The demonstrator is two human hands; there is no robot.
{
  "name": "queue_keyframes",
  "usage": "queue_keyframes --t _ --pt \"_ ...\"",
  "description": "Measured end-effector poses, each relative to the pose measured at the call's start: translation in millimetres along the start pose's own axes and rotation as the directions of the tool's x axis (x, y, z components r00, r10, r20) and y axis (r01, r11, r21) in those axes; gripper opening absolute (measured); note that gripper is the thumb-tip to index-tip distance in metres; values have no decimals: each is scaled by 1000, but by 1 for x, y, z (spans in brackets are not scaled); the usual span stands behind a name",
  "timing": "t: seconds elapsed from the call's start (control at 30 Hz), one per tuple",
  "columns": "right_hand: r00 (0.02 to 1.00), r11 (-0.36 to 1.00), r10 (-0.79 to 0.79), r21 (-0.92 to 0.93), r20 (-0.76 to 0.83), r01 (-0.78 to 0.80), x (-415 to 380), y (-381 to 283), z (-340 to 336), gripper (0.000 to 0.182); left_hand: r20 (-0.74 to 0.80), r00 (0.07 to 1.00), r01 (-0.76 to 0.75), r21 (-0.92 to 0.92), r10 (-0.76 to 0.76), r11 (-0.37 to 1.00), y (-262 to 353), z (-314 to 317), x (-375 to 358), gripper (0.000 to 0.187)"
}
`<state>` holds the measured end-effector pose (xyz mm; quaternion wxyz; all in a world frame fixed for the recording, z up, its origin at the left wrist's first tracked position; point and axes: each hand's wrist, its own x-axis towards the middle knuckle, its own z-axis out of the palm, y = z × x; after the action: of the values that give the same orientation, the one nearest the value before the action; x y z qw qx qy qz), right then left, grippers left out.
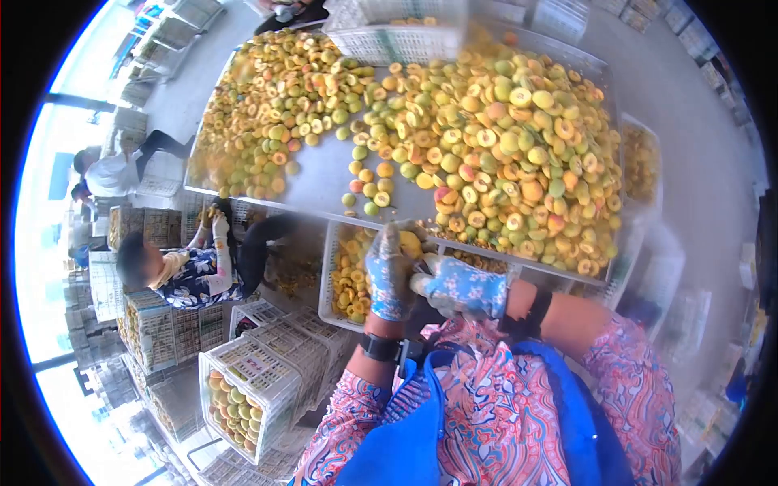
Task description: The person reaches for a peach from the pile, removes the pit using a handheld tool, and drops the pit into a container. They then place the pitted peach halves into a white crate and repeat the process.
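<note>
My left hand (389, 274), in a blue-and-white patterned glove, is raised over the near edge of the metal table. Its fingers are closed around a yellow peach (411, 244), partly covered by the glove. My right hand (463, 285), in a matching glove, is closed close beside it, fingers curled toward the left hand. Whatever the right hand grips is hidden. Just past the hands, a large heap of halved peaches (519, 146) lies on the table (316, 174). Below and left of the left hand stands a white crate (327, 279) holding yellow peach pieces.
A white crate (397, 44) rests on the table's far side. To the left, a person (198, 271) sits handling something. A tipped crate (275, 368) with peaches lies at lower left. Another person (113, 174) and stacked crates (162, 324) are farther left.
</note>
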<state>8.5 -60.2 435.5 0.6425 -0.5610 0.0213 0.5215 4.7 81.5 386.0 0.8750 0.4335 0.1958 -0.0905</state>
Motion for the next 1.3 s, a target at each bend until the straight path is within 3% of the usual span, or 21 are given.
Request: queue_keyframes --t 0.13,0.17,0.2,0.27,0.37,0.4,0.43,0.47,0.5,0.6,0.73,0.77,0.8,0.83,0.87,0.9,1.0,1.07,1.13,1.2,1.3 --pt "997 997 69 -42 27 -67 -8 -26 4 16 -55 990 -123 70 127 990 0 6 -5 37" --pt "993 960 -93 -272 -78 69 10 4 1 18 -83 986 -135 110 144 985 -1 6 -3 37" --pt "906 683 -420 -676 -52 277 21 19 -10 22 -106 984 -127 145 143 981 -3 8 -2 36" --pt "998 985 22 -168 -53 -31 5 -5 -2 32 -129 975 -161 161 182 974 -7 7 1 36" --pt "976 975 174 117 128 -189 -1 -23 -11 32 -132 975 -168 97 180 981 5 11 -3 35" --pt "976 977 172 107 131 -186 5 -17 -11 32 -98 984 -151 8 151 989 11 17 -6 35" --pt "995 962 -91 -262 -35 79 11 -7 -7 24 -132 985 -115 -1 114 993 15 22 -7 33" --pt "917 746 -388 -615 -88 257 15 -2 -5 17 -135 984 -120 -6 118 993 18 22 -4 33" --pt "918 743 -388 -618 -85 257 16 0 -8 17 -118 990 -78 14 79 997 20 22 -2 33" --pt "993 988 114 103 39 -118 0 -31 -2 15 -131 990 -46 30 50 998 28 27 -3 32" --pt "988 990 135 42 69 -138 8 -24 -7 14 -111 981 -141 166 161 976 25 25 1 30" --pt "971 924 -240 -308 -7 226 25 0 -15 8 -98 974 -175 250 204 952 22 23 3 30" --pt "812 614 -581 -622 60 485 34 13 -19 8 -101 974 -174 247 204 953 23 25 2 30" --pt "812 613 -580 -623 64 486 25 -1 -16 8 -125 978 -144 184 168 972 27 28 1 28" --pt "969 952 -240 -179 61 247 8 -27 -10 8 -148 980 -112 121 129 986 29 29 0 26" --pt "968 948 95 276 232 -159 -1 -41 -4 9 -154 980 -111 122 130 986 29 28 -2 26" --pt "993 991 110 77 37 -113 0 -43 3 9 -101 992 -82 -9 81 997 24 19 2 32" --pt "993 993 115 39 21 -116 -4 -47 7 8 86 958 -286 274 273 918 21 11 9 32" --pt "993 993 120 -1 4 -120 -8 -50 5 7 38 973 -231 200 228 952 27 17 5 32" --pt "945 887 128 392 300 -244 -11 -51 1 10 -15 986 -164 122 167 979 35 25 -1 33" --pt "949 893 85 399 303 -207 -9 -52 4 11 5 973 -233 40 233 972 38 29 0 31"
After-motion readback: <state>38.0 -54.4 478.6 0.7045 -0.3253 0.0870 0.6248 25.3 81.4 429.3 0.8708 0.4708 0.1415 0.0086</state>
